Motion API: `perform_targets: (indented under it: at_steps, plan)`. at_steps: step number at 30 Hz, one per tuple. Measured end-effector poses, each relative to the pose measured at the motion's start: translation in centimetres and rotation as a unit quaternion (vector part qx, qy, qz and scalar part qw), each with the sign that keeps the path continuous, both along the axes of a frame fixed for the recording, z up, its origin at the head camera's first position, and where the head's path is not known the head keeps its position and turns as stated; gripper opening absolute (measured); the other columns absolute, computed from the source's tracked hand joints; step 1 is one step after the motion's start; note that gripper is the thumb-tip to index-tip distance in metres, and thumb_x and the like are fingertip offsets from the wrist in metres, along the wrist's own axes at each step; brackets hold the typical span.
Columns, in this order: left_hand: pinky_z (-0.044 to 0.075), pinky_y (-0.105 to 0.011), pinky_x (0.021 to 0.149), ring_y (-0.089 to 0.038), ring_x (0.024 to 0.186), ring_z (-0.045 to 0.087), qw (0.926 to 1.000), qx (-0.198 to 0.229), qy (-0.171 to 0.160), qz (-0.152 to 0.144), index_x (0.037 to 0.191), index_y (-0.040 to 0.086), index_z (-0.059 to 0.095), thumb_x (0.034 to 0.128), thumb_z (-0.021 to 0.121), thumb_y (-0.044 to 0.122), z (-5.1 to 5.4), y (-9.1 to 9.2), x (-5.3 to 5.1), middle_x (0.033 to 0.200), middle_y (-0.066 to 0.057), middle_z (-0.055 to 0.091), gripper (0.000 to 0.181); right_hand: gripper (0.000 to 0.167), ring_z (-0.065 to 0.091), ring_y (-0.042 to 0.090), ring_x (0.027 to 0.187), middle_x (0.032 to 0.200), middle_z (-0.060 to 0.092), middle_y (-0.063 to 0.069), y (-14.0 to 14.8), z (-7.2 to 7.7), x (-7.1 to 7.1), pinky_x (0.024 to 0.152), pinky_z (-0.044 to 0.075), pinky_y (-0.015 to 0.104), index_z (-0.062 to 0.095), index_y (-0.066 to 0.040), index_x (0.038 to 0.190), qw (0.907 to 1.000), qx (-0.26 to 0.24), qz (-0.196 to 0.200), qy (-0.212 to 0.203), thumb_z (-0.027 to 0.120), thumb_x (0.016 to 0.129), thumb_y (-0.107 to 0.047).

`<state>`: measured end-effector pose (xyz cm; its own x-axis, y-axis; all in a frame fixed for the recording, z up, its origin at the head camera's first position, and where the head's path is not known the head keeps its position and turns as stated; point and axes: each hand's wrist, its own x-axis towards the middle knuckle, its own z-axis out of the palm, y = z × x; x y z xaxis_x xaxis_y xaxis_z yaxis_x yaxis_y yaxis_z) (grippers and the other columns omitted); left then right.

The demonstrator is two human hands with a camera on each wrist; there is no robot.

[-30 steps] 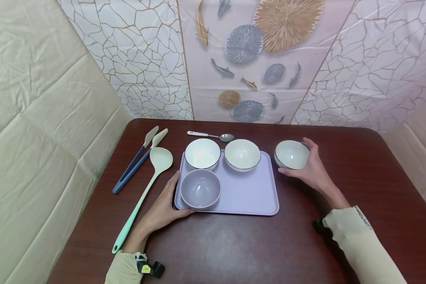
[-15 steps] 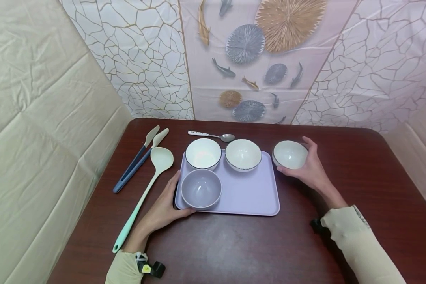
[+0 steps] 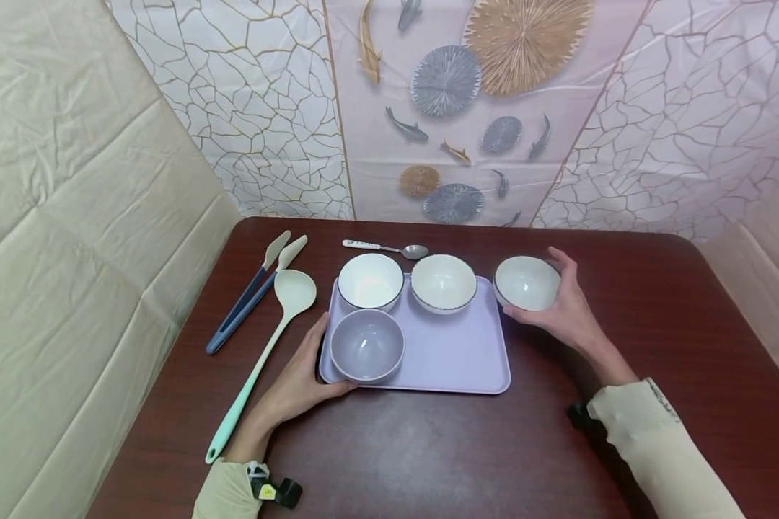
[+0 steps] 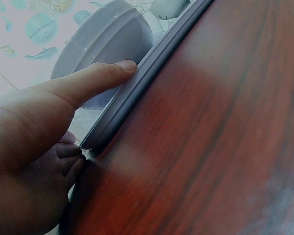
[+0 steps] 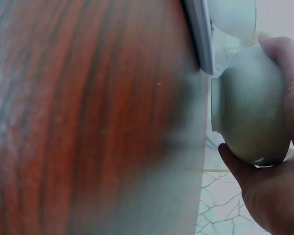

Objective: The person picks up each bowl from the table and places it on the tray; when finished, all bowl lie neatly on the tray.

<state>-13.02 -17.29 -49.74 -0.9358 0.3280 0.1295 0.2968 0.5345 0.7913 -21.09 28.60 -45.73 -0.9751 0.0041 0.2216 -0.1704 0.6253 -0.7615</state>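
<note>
My right hand [image 3: 563, 306] grips a white bowl [image 3: 526, 282] at the right end of the lilac tray [image 3: 454, 360]. In the right wrist view the thumb and fingers span that bowl [image 5: 255, 107], its foot raised off the table. The left hand [image 3: 298, 378] holds the tray's front left corner, thumb at the front edge and fingers along the left side. Close to this thumb stands a grey bowl [image 3: 367, 346] on the tray. Behind it are a white bowl with a dark rim [image 3: 371, 281] and another with a patterned rim [image 3: 443, 283].
Left of the tray lie a pale green ladle [image 3: 260, 364] and blue-handled tongs [image 3: 249, 299]. A spoon [image 3: 389, 248] lies behind the bowls. The dark wood table [image 3: 428, 454] reaches a patterned cloth wall [image 3: 285, 108] at the back.
My right hand has carried the white bowl a little to the left, toward the tray. The left hand and the other bowls stay in place.
</note>
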Motion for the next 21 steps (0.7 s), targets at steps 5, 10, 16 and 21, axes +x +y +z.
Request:
perform_targets:
  at_steps: [5,10,16,21]
  plan:
    - [0.027,-0.048,0.109,-0.019,0.141,0.025,1.0,0.001,0.0,-0.001,0.158,0.012,0.012,0.0693,0.087,0.049,0.1,0.0,0.0,0.16,-0.006,0.018,0.122,0.127,0.042,0.034,0.123,0.145,0.035,0.017,-0.4,0.9,0.5,0.097,0.035,0.055,0.012,-0.021,0.155,0.9998,-0.009,0.016,0.005,0.096,0.06,-0.033]
    - [0.027,-0.048,0.109,-0.02,0.141,0.025,1.0,0.001,0.002,-0.002,0.158,0.011,0.012,0.0694,0.087,0.049,0.1,-0.1,0.0,0.16,-0.007,0.018,0.122,0.127,0.045,0.032,0.12,0.144,0.036,0.014,-1.0,1.5,1.1,0.097,0.036,0.052,0.013,-0.023,0.155,0.9996,-0.009,0.028,0.004,0.096,0.059,-0.033]
    - [0.027,-0.048,0.109,-0.02,0.142,0.024,1.0,0.001,0.002,-0.003,0.158,0.011,0.012,0.0696,0.086,0.049,0.1,0.0,0.0,0.16,-0.007,0.018,0.122,0.127,0.046,0.032,0.12,0.144,0.037,0.014,-1.5,1.9,1.5,0.096,0.037,0.051,0.013,-0.027,0.155,0.9992,-0.014,0.037,0.01,0.097,0.058,-0.03]
    - [0.027,-0.049,0.109,-0.02,0.142,0.024,1.0,0.001,0.0,-0.004,0.158,0.01,0.012,0.0697,0.086,0.049,0.2,0.0,0.0,0.16,-0.008,0.017,0.122,0.128,0.045,0.033,0.121,0.145,0.037,0.015,-2.0,2.5,2.0,0.097,0.036,0.052,0.013,-0.026,0.154,0.9989,-0.014,0.044,0.009,0.097,0.058,-0.025]
